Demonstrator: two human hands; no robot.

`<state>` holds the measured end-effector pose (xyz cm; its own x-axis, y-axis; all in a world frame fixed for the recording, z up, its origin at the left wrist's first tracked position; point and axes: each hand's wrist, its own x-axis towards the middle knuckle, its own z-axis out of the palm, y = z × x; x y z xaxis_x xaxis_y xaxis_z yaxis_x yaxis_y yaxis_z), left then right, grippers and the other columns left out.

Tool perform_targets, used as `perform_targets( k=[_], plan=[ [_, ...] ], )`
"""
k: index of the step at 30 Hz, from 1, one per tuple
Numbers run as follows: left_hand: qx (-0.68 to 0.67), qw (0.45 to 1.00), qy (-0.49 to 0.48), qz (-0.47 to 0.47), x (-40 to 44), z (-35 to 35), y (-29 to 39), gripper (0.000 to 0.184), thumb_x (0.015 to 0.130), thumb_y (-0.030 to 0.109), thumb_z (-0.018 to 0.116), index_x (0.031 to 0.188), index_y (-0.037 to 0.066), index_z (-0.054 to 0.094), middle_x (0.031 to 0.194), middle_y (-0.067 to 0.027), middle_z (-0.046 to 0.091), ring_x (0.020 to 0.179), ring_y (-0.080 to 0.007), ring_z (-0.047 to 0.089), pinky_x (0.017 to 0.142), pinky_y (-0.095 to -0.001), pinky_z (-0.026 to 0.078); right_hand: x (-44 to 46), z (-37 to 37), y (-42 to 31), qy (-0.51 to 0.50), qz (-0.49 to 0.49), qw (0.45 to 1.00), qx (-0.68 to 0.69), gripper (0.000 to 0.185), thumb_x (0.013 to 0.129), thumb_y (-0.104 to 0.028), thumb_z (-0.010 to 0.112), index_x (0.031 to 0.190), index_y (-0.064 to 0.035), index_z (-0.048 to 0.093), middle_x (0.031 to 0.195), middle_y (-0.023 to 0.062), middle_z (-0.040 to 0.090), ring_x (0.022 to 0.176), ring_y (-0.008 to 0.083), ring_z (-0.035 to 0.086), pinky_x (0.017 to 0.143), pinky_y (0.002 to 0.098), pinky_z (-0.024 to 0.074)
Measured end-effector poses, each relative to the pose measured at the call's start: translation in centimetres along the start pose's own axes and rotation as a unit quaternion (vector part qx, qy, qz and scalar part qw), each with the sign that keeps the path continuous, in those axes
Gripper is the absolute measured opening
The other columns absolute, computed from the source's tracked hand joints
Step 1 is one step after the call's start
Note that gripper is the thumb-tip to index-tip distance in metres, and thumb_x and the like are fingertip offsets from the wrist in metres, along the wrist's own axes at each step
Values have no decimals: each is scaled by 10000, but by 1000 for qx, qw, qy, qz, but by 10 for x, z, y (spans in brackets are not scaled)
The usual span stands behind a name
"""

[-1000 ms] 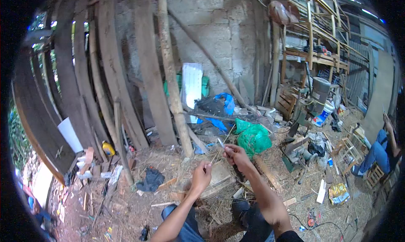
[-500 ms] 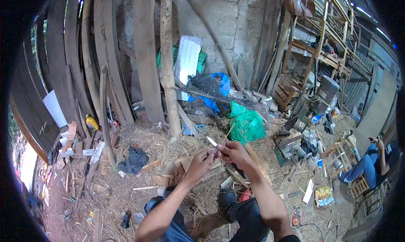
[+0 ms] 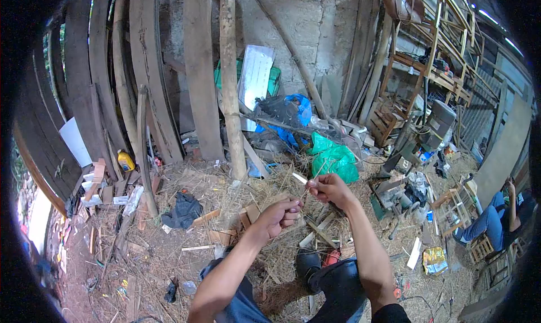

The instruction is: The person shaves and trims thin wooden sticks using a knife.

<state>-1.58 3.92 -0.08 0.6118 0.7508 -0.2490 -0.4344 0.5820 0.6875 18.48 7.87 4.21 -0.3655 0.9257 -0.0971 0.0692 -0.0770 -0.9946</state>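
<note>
My right hand (image 3: 332, 189) is closed around a knife, whose pale pointed blade (image 3: 299, 178) sticks out to the left past the fingers. Lower and to the left, my left hand (image 3: 279, 217) is closed, thumb against curled fingers, on what looks like a thin stick (image 3: 305, 198). The stick slants up toward my right hand, and its ends are hard to make out. A small gap separates the two hands, which are held above the littered ground in front of my knees.
A green plastic bag (image 3: 336, 164) lies ahead near a wooden post (image 3: 230, 86). On the left are a black cloth or bag (image 3: 183, 210) and a yellow bottle (image 3: 125, 160). At the right, a person in jeans (image 3: 483, 217) sits near a wooden crate (image 3: 480, 248). Straw and wood scraps cover the ground.
My hands have moved apart: the right hand with the knife has gone up and to the right, the left slightly right and down. The view has shifted a little.
</note>
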Motion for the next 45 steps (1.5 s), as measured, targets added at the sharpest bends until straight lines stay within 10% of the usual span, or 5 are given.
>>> perform_targets(
  k=[26, 31, 35, 38, 45],
  plan=[
    [87, 994, 66, -2, -17, 3, -7, 162, 940, 171, 480, 984, 19, 511, 646, 46, 378, 461, -21, 287, 392, -187, 206, -6, -75, 58, 230, -70, 957, 161, 222, 900, -242, 566, 905, -25, 618, 669, -23, 538, 458, 33, 360, 398, 199, 257],
    [446, 821, 164, 317, -13, 9, -9, 176, 915, 181, 514, 930, 16, 575, 833, -45, 634, 651, -112, 570, 571, -232, 448, -13, -36, 34, 223, -82, 971, 0, 251, 936, -260, 511, 943, -30, 613, 694, 12, 576, 461, 33, 352, 407, 195, 268],
    [484, 776, 178, 364, -14, 13, -11, 167, 911, 160, 514, 940, 5, 569, 878, -83, 666, 738, -137, 609, 633, -237, 474, -16, -20, 22, 249, -169, 948, 106, 250, 961, -245, 464, 1014, -17, 553, 697, 27, 596, 504, 39, 382, 448, 191, 291],
    [497, 760, 207, 364, -20, 22, -7, 152, 904, 141, 529, 944, 0, 570, 893, -100, 669, 716, -110, 607, 606, -237, 465, -3, -23, 37, 294, -318, 860, -271, 214, 960, -185, 442, 949, -5, 556, 643, 75, 604, 560, 128, 553, 520, 302, 437],
    [474, 749, 244, 393, -18, 19, -7, 145, 897, 130, 549, 963, 3, 571, 760, -65, 624, 604, -76, 541, 542, -249, 432, -11, -16, 24, 376, -247, 867, -217, 186, 955, -181, 478, 987, -18, 562, 635, 33, 560, 563, 81, 529, 494, 231, 408]
  ],
)
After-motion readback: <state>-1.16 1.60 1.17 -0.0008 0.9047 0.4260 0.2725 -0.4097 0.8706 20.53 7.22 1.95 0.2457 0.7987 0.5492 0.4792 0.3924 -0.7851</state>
